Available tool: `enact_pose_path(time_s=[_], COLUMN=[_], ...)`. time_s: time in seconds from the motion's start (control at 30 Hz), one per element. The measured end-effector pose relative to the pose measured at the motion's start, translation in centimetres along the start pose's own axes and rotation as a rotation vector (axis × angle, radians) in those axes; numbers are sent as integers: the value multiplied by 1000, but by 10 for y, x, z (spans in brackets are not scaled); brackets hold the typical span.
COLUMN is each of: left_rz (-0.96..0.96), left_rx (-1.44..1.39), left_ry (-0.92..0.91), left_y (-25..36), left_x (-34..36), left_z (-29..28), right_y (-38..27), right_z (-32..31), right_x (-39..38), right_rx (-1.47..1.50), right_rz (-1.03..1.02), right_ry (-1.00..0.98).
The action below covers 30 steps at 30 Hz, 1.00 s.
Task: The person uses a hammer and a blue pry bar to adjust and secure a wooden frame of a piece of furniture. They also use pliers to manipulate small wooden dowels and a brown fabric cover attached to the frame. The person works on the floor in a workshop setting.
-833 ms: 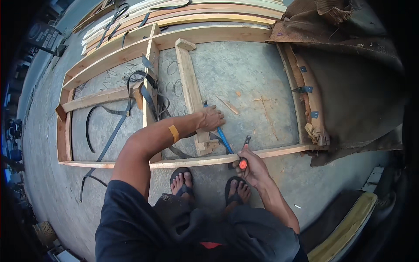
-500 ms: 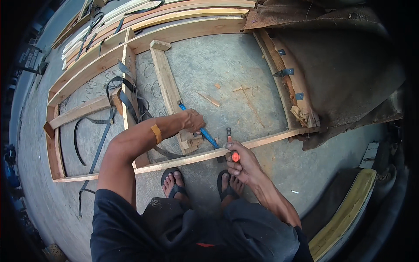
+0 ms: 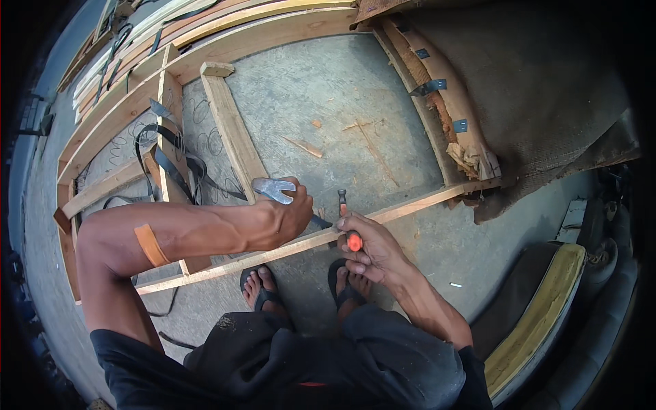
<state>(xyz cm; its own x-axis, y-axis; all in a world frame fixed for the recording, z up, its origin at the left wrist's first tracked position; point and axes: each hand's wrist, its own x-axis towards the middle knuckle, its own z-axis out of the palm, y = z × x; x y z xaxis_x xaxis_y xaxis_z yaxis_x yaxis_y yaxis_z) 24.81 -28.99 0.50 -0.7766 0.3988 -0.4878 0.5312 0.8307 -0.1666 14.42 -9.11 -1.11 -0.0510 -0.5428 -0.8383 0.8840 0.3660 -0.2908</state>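
Two black thong sandals (image 3: 270, 297), one per foot, stand on the near side of a long, pale timber rectangular frame (image 3: 424, 203). Two hands are in use above the frame's near rail. The right hand (image 3: 372, 249) is wrapped around one small hand tool (image 3: 354, 240) with a red-orange, round-ended handle; its dark metal end points away from the wearer. The left hand (image 3: 290, 217) is closed in a fist around one blue-and-black tool with a forked silver metal claw (image 3: 275, 190); the claw projects above the knuckles, and the black end lies near the right hand. Whether that end touches the rail cannot be told. One orange adhesive strip (image 3: 152, 244) crosses the left forearm. To the right, one long, yellow-faced padded piece (image 3: 536, 321) and one small white stick (image 3: 455, 284) lie on the grey concrete floor (image 3: 301, 89). Beyond the left hand, one loose-ended pale wooden plank (image 3: 232, 123) slants inside the frame, beside black flat straps (image 3: 171, 167) and thin wire coils (image 3: 208, 140). Wood splinters (image 3: 304, 147) are scattered over the stained concrete. At least three dark tabs (image 3: 430, 87) line the right end beside dark brown sheeting (image 3: 540, 116). Stacked timber boards (image 3: 225, 18) lie farthest. Objects at the left rim are too blurred for markings to be read.
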Motion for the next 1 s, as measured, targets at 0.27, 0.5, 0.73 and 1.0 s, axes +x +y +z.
enact_pose_path(time_s=[0.27, 0.5, 0.73, 1.0], left_rz=[-878, -1049, -1211, -1090], left_rx=[-108, -1135, -1898, -1238], left_ry=[-10, 565, 421, 455], left_y=[-81, -13, 99, 165], left_x=[-104, -157, -105, -81], left_z=[-151, -39, 44, 111], right_y=[10, 10, 2, 5], right_z=[-6, -14, -21, -14], right_x=[17, 21, 14, 16], right_rx=[-70, -152, -161, -267], right_rz=[-25, -21, 51, 55], right_ry=[-27, -77, 3, -22])
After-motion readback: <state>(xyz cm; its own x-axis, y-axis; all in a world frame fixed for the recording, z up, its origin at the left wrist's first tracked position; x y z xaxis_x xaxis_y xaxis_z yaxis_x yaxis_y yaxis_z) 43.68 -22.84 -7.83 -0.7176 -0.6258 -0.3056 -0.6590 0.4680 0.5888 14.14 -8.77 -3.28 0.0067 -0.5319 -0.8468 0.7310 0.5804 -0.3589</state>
